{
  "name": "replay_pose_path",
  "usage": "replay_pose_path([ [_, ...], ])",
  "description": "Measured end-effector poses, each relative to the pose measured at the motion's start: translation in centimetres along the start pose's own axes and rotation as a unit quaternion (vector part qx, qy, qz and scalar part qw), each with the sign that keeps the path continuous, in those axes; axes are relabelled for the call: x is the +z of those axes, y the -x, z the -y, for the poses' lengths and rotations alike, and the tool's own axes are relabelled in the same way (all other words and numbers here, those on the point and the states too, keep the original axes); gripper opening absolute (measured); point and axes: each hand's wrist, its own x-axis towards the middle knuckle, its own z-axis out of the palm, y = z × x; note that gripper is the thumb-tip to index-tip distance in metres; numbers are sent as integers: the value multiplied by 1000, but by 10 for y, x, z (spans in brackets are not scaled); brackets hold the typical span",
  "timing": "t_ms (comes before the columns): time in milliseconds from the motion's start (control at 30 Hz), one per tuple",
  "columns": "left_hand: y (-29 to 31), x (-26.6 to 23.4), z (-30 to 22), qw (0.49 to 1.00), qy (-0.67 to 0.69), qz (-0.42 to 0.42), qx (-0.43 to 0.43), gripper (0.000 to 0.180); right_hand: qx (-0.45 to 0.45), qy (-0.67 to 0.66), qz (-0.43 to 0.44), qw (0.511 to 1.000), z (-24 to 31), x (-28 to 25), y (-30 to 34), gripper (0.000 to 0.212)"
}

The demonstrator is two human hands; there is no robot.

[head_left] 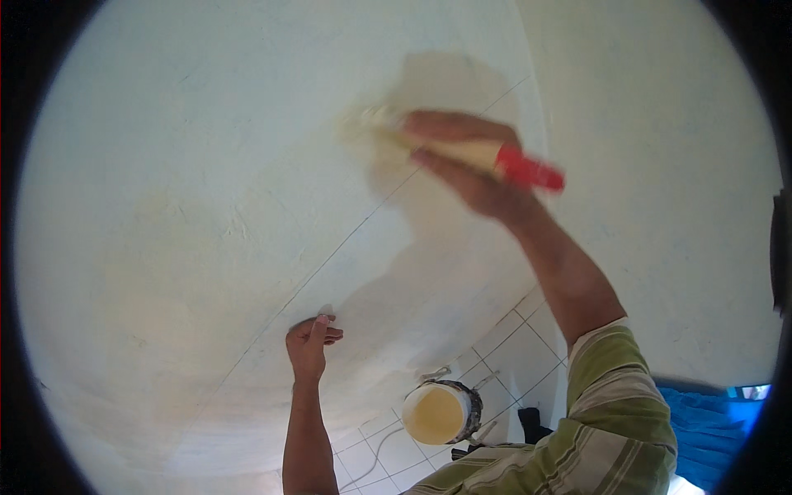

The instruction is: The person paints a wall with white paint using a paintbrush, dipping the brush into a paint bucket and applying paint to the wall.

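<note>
My right hand point(470, 153) is closed around a paintbrush point(474, 154) with a pale yellow handle and a red end. The blurred bristles are at the wall point(272, 124), where a cream-coloured damp patch shows. My left hand point(310, 342) is lower down and to the left, close to the wall. Its fingers are curled, with the thumb pressed toward them. A small greyish patch shows at the fingertips; whether it is a thing or a shadow I cannot make out. Below, a bucket of cream-coloured paint point(435, 415) stands on the tiled floor.
A thin dark line runs diagonally across the wall. At right, another pale wall point(660, 206) meets it at a corner. White floor tiles point(524, 359) lie around the bucket, with a pale cord point(375, 458) near it. Blue fabric point(705, 433) is at the lower right.
</note>
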Motion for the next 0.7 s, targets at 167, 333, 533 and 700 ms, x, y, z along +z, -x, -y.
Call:
replay_pose_path([
  [167,2,-1,0,1000,2,-3,-1,37,150,3,-134,980,-56,-68,-16,26],
  [333,-2,0,-4,1000,1,-3,3,37,35,159,-240,957,-75,-100,-27,23],
  [533,-5,-3,-2,1000,5,5,12,38,-38,202,-161,965,-51,-21,-6,22],
  [700,1,-6,-3,1000,-7,-7,5,36,-56,55,22,997,28,27,10,26],
])
